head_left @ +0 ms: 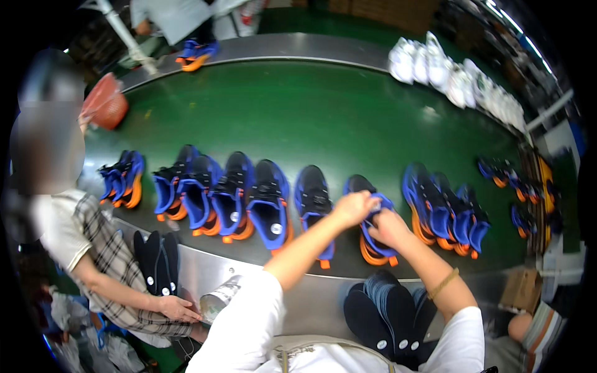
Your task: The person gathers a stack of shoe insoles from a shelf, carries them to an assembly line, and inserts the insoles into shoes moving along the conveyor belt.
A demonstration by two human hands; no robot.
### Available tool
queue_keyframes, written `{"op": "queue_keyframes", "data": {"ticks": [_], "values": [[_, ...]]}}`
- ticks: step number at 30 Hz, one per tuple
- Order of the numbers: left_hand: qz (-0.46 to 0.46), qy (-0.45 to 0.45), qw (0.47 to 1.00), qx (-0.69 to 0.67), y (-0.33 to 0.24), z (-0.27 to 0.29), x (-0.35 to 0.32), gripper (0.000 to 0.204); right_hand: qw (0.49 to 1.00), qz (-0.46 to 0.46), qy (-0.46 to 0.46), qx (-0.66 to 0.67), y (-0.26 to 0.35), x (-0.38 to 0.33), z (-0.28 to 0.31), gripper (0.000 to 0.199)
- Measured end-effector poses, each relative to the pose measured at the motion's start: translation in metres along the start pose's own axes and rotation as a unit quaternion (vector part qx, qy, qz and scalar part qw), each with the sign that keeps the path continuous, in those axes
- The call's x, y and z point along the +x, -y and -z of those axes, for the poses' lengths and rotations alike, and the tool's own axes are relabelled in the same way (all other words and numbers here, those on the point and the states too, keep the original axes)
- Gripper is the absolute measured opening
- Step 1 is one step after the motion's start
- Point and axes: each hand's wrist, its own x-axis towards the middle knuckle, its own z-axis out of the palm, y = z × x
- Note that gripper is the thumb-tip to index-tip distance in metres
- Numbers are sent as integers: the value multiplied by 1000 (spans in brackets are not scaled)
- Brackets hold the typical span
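Observation:
Both hands are at one black and blue sneaker (375, 247) with an orange sole, on the green belt in front of me. My left hand (354, 207) is closed at its tongue and laces, fingers pinched together. Beside it, my right hand (390, 229) grips the shoe's collar near the opening, its fingertips partly hidden. To the left stands a matching sneaker (313, 189), partly covered by my left forearm. On the right is a group of the same sneakers (418, 193). A stack of black insoles (392, 304) lies on the metal ledge close to my body.
More sneakers (268, 199) line the green belt (298, 105) leftward. White shoes (429, 65) stand along its far right edge. A co-worker's hand (177, 309) rests left, near insoles (148, 258) and a roll-shaped container (217, 301). A red basket (106, 102) sits at far left.

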Motion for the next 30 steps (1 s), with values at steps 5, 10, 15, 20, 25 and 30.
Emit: {"op": "queue_keyframes", "data": {"ticks": [5,10,15,20,25,30], "values": [[-11,29,996,78,-13,5,-6,47,998,-36,-29,-48,9,-10,1,27],[10,66,997,45,-12,6,-10,49,995,-27,46,-82,8,-11,-12,30],[33,58,998,1,-19,9,-12,49,992,-58,77,-84,5,-2,-28,30],[-13,25,999,28,-21,7,-17,45,992,37,1,-117,-11,-10,-40,30],[10,37,999,30,-22,7,-14,45,992,4,89,-88,-3,6,-26,30],[42,49,998,17,-28,6,-14,46,919,133,239,-284,-1,8,-14,36]]}}
